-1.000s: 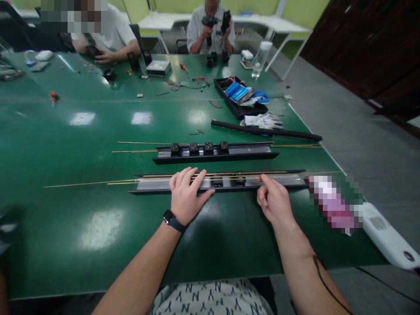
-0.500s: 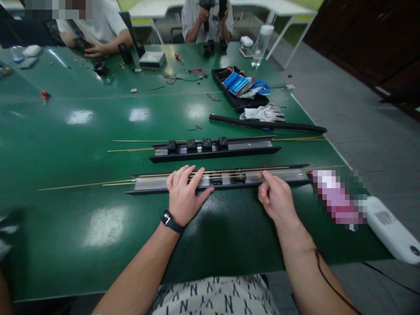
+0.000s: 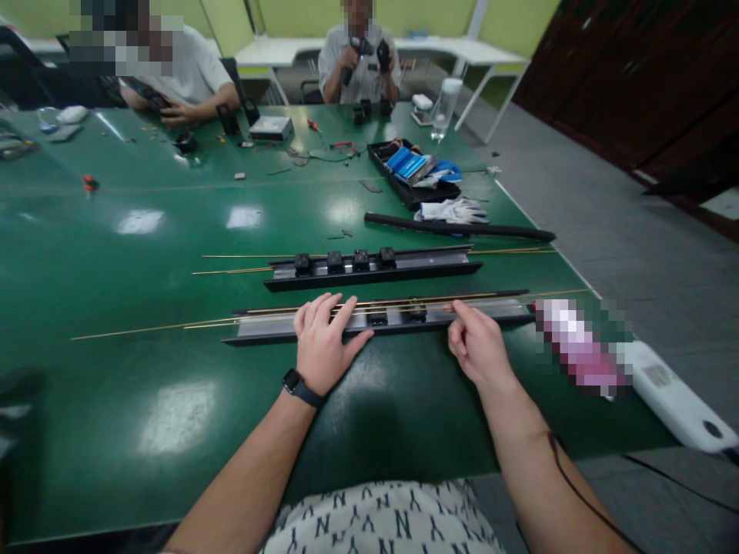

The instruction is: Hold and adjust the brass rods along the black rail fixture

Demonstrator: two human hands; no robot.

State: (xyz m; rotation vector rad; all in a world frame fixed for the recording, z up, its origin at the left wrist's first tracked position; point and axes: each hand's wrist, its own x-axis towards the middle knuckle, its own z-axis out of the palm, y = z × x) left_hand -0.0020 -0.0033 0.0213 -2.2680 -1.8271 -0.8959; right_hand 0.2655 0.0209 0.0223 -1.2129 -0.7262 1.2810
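Note:
A long black-edged metal channel (image 3: 277, 325) lies crosswise before me, with thin brass-coloured rods (image 3: 398, 302) running along it. Two small black blocks, one of them a square block (image 3: 377, 314), sit in its middle. My left hand (image 3: 326, 327) rests across the channel left of the blocks, fingers spread over the rods and thumb along the near edge. What lies under that palm is hidden. To the right of the blocks, my right hand (image 3: 476, 338) is closed, index finger and thumb pinched at a rod; the exact contact is too small to see.
Behind lies a second channel (image 3: 439, 261) with several black blocks and rods. Farther back are a black tube (image 3: 462, 227), gloves (image 3: 453, 210) and a black tray (image 3: 384, 169) holding a blue box. A white device (image 3: 673, 396) lies at the right edge. Two people sit across the table.
The camera view has tilted up and shifted a little, showing more of the people opposite. Both hands keep nearly the same places on the channel.

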